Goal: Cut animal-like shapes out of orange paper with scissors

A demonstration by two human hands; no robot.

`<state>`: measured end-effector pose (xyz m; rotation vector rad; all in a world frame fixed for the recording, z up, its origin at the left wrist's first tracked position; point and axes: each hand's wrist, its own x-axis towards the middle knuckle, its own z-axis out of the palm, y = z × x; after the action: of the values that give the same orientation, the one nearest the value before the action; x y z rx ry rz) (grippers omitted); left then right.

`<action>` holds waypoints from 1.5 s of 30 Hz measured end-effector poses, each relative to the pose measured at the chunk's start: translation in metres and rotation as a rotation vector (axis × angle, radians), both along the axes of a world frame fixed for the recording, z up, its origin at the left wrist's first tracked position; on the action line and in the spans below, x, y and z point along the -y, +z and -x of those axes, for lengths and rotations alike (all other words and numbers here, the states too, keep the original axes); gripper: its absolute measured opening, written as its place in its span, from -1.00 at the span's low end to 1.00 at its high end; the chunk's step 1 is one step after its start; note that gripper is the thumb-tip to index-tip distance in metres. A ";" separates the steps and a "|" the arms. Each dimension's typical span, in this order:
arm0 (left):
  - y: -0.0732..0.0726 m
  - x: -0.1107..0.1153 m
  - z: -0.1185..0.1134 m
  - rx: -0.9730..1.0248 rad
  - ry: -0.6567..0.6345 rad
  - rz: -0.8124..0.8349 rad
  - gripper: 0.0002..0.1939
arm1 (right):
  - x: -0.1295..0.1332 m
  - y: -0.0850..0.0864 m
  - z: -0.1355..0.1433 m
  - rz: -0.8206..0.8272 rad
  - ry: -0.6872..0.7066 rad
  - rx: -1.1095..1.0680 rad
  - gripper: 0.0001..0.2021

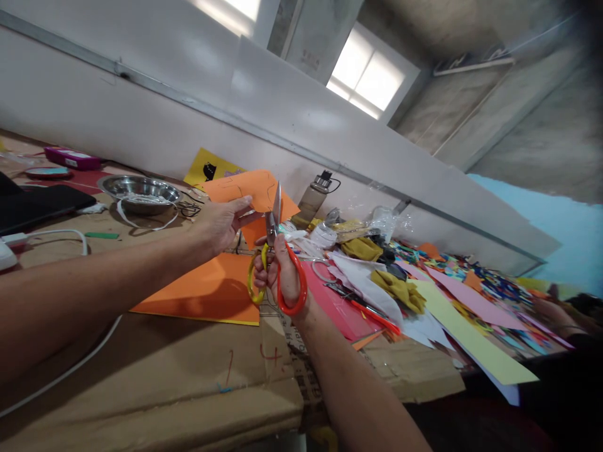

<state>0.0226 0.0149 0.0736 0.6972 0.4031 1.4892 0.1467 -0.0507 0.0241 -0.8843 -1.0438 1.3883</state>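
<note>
Between the fingers and thumb of my left hand (223, 227) is a sheet of orange paper (242, 188) with drawn dark outlines, raised above the table. My right hand (282, 267) grips a pair of scissors (293, 295) by its handles, one loop red and one yellow. The blades point upward and lie apart at the right part of the orange sheet. Whether they touch its edge I cannot tell. Below both hands, a larger orange sheet (202, 285) lies flat over a yellow one on the cardboard.
Cardboard (155, 370) covers the table. At left are a metal bowl (141, 188), a purple box (73, 158) and a white cable (70, 383). A bottle (311, 198) stands by the wall. Paper scraps and cloth (400, 289) crowd the right, where another person's hand (553, 311) shows.
</note>
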 end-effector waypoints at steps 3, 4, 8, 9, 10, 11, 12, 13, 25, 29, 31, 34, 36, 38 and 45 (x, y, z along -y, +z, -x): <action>0.000 -0.003 0.002 -0.020 0.022 -0.026 -0.63 | 0.001 0.000 -0.002 -0.023 0.015 0.021 -0.42; 0.000 -0.005 0.003 -0.026 0.024 -0.028 -0.62 | 0.001 0.000 -0.002 -0.027 0.017 0.030 -0.43; 0.000 -0.011 0.006 -0.032 0.020 -0.041 -0.60 | 0.003 0.002 -0.003 -0.029 0.030 0.062 -0.43; 0.001 -0.012 0.007 -0.030 0.021 -0.045 -0.61 | 0.004 0.003 -0.003 -0.025 0.035 0.066 -0.44; 0.001 -0.012 0.007 -0.031 0.022 -0.048 -0.63 | 0.005 0.003 -0.004 -0.020 0.039 0.070 -0.44; 0.002 -0.012 0.007 -0.033 0.025 -0.050 -0.64 | 0.005 0.004 -0.004 -0.016 0.040 0.076 -0.44; 0.002 -0.012 0.008 -0.036 0.028 -0.055 -0.65 | 0.006 0.004 -0.004 -0.016 0.036 0.085 -0.43; 0.003 -0.011 0.008 -0.042 0.031 -0.062 -0.65 | 0.006 0.005 -0.004 -0.017 0.031 0.095 -0.42; 0.006 -0.012 0.012 -0.090 -0.009 -0.128 -0.77 | 0.010 0.009 -0.006 -0.011 0.019 0.165 -0.36; 0.008 -0.012 0.014 -0.108 -0.002 -0.108 -0.87 | 0.009 0.007 -0.008 -0.018 0.036 0.177 -0.36; 0.009 -0.012 0.014 -0.118 -0.011 -0.112 -0.88 | 0.009 0.007 -0.009 -0.014 0.048 0.177 -0.35; 0.010 -0.011 0.014 -0.128 -0.018 -0.104 -0.86 | 0.008 0.007 -0.009 -0.003 0.060 0.180 -0.31; 0.012 -0.009 0.013 -0.136 -0.021 -0.088 -0.85 | 0.009 0.008 -0.009 0.001 0.056 0.188 -0.29; 0.013 -0.008 0.013 -0.141 -0.025 -0.075 -0.84 | 0.009 0.009 -0.008 0.006 0.054 0.195 -0.27; 0.013 -0.010 0.014 -0.136 -0.048 -0.054 -0.85 | 0.008 0.007 -0.008 0.005 0.062 0.172 -0.31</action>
<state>0.0085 0.0245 0.0866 0.8485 0.4474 1.4163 0.1547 -0.0587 0.0307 -0.9956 -1.2078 1.3851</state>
